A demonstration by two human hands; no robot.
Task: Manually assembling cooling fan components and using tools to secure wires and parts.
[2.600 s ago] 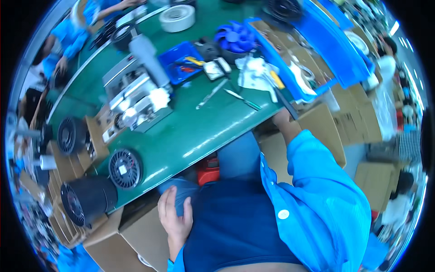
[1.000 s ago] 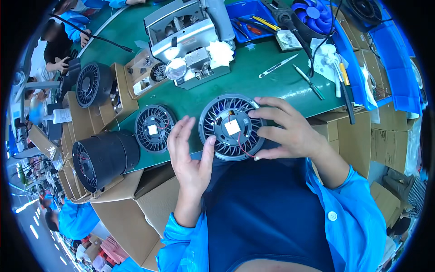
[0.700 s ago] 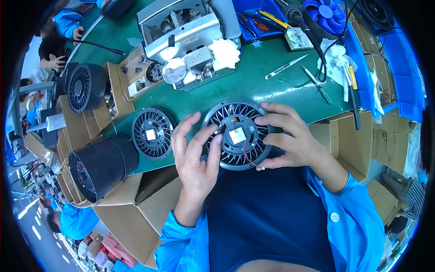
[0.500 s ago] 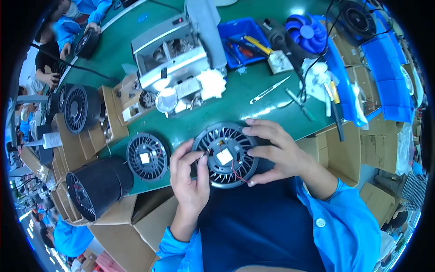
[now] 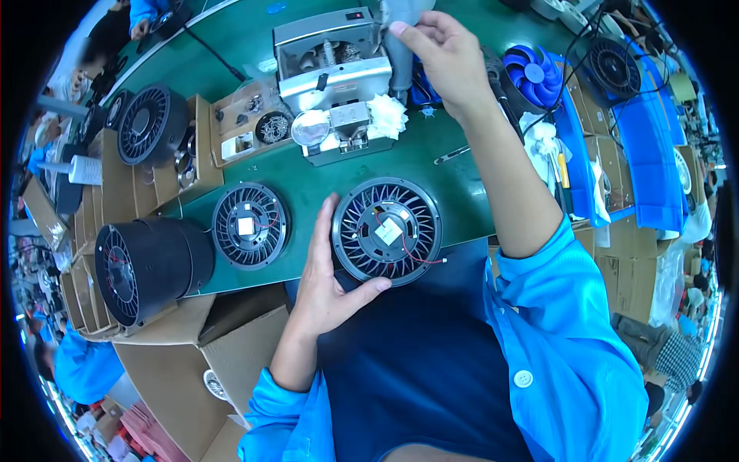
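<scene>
1. Moved since 0.5 s ago: right hand [image 5: 454, 65] is off the right rim of the wired disc [image 5: 389, 231] and up by the grey machine [image 5: 335, 65]. Left hand [image 5: 323, 296] no longer pinches over the disc face; it cups the rim.
2. Far left: black cylinder [image 5: 158, 266] on its side at the table corner, round grille facing left. Dark round fan [image 5: 146, 123] behind it, by the cardboard dividers. Open cardboard box [image 5: 165, 393] below the table edge.
3. Next: second disc [image 5: 248, 225], lying on the green table [image 5: 469, 202], white square at its hub, well clear of the cylinder's grille.
4. Left hand: fingers pressed together along the wired disc's left rim, thumb spread away and touching the lower rim.
5. Wired disc: at the near table edge, grille side up, right of second disc. White square on hub, red wire running over the lower right rim to a small white connector [image 5: 444, 261]. Can't tell how much the table carries.
6. Beyond the discs: grey machine, white ruffled piece [image 5: 387, 115] at its front.
7. Right hand: fingers curled, thumb extended left over the machine's grey arm [image 5: 400, 61]. Can't tell if they pinch anything or touch.
8. Right of that forearm: blue impeller [image 5: 533, 75], then blue trays [image 5: 647, 154].
</scene>
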